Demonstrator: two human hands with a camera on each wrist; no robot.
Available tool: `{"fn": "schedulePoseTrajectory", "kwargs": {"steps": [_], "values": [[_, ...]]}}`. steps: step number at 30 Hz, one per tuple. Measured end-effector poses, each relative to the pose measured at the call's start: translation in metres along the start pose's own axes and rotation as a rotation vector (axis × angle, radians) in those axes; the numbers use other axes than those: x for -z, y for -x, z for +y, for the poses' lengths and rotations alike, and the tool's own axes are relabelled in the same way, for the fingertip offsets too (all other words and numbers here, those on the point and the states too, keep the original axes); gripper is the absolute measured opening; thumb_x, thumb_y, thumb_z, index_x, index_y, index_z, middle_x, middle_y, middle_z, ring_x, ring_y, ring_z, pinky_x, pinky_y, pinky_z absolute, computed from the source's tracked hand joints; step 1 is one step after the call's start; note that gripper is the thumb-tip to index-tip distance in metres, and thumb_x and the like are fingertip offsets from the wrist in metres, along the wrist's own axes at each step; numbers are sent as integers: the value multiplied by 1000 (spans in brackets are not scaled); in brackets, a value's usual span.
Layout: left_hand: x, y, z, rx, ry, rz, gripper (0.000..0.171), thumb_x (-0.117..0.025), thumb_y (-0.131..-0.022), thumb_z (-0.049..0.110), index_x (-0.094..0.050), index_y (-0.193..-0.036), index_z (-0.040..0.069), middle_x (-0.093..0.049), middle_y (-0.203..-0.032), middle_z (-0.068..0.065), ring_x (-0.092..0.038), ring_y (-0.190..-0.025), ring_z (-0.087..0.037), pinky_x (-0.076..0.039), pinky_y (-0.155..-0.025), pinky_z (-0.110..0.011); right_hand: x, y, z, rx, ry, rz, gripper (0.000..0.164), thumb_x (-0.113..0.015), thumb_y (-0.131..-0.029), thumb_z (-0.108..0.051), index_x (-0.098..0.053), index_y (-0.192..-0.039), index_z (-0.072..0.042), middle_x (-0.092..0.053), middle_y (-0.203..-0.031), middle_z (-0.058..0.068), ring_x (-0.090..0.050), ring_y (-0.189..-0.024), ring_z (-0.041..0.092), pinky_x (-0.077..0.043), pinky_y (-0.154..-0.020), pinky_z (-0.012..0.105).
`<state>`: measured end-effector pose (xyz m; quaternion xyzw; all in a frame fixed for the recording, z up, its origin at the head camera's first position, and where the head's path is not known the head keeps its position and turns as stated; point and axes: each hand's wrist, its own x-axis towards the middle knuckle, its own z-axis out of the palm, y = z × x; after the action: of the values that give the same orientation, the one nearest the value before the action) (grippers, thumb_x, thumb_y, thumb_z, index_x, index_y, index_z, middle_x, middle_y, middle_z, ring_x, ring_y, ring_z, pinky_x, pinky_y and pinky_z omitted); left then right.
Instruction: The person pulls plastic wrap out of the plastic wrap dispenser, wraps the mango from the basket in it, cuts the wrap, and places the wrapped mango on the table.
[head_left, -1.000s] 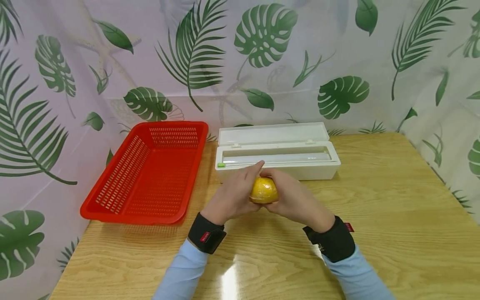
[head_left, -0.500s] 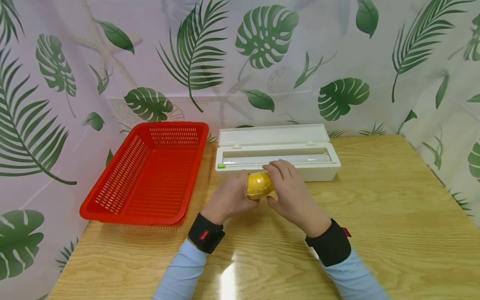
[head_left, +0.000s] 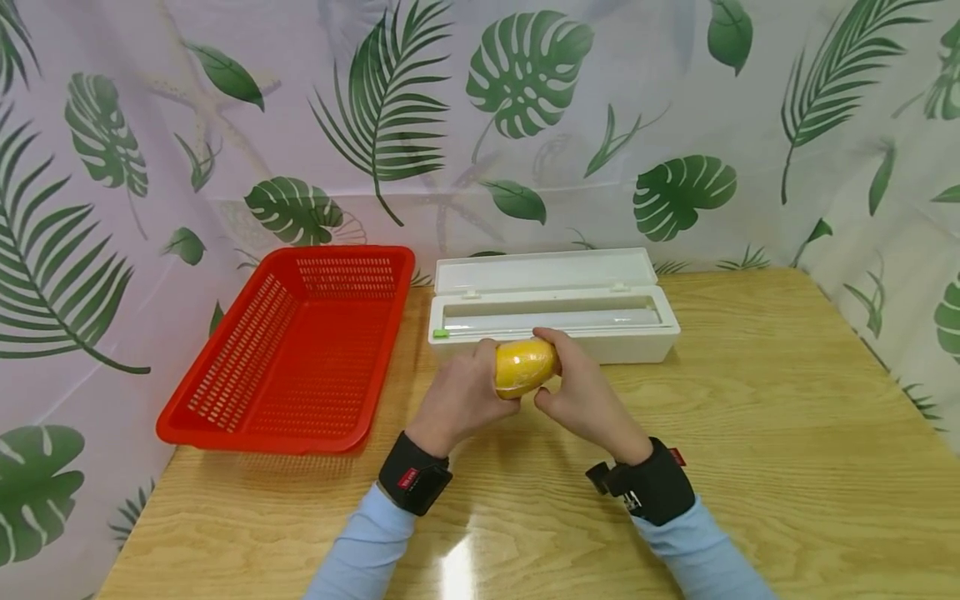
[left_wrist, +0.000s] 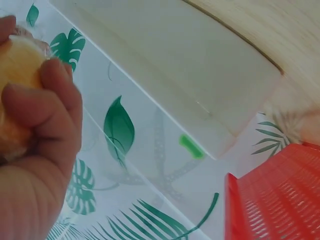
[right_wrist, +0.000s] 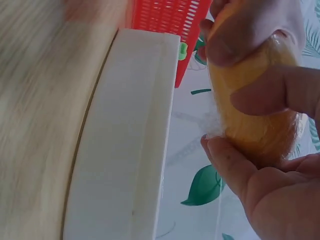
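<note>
A yellow fruit point(head_left: 527, 367) wrapped in clear cling film is held up in front of the white box, between both hands. My left hand point(head_left: 463, 390) grips its left end, fingers curled round it; the left wrist view shows that hand point(left_wrist: 47, 125) and part of the fruit point(left_wrist: 20, 65). At the other end my right hand point(head_left: 592, 404) pinches the fruit, thumb below and fingers above. Close up in the right wrist view, the film lies wrinkled and shiny on the fruit point(right_wrist: 260, 130), and a loose bit sticks out near a right fingertip.
Behind the hands stands a white cling film box point(head_left: 622, 348), lid point(head_left: 547, 271) raised, with a film roll point(head_left: 555, 320) inside and a green slider point(head_left: 441, 333) at its left. A red perforated basket point(head_left: 367, 400) sits to the left on the wooden table point(head_left: 787, 450). Leaf-patterned cloth hangs behind.
The fruit has turned from upright between both palms to lying sideways in my left hand. My right hand lifted its fingers off, then took hold of the right end.
</note>
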<state>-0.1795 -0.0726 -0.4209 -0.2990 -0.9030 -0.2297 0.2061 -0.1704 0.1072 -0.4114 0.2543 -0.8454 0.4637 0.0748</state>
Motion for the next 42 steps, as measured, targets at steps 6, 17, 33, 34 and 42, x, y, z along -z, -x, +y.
{"fn": "schedulePoseTrajectory", "kwargs": {"steps": [6,17,33,34,42], "values": [[-2,-1,7,-26,-39,81,48,-73,-59,21,-52,-96,0,-59,-74,-6,-52,-58,-12,-51,-49,-27,6,-4,5,-37,-263,-57,70,-60,-65,19,-36,-129,6,-47,-121,21,-51,-98,25,-50,-80,41],[-6,-1,11,4,-41,118,52,-75,-60,23,-50,-98,-1,-57,-77,-9,-53,-59,-15,-53,-51,-28,8,-2,4,-109,-758,-166,69,-54,-78,13,-24,-138,0,-33,-139,22,-40,-118,28,-44,-90,21],[-18,1,35,-2,-201,194,68,-80,-58,31,-49,-107,-5,-61,-80,-12,-58,-63,-19,-57,-56,-29,-10,-4,-8,-162,-899,277,18,-44,-92,-4,-54,-102,7,-64,-102,11,-52,-96,32,-51,-77,27],[-18,2,36,-2,-188,192,68,-80,-59,31,-48,-107,-5,-61,-80,-12,-58,-62,-18,-56,-56,-28,-11,-4,-8,-148,-901,289,18,-43,-91,-2,-55,-101,7,-66,-101,11,-53,-96,33,-51,-77,28],[-17,1,36,2,-42,155,62,-77,-62,27,-47,-108,-2,-59,-85,-11,-57,-65,-16,-56,-61,-25,-10,-3,-13,-76,-933,325,16,-46,-89,1,-57,-99,7,-67,-100,11,-52,-98,35,-51,-81,30]]}}
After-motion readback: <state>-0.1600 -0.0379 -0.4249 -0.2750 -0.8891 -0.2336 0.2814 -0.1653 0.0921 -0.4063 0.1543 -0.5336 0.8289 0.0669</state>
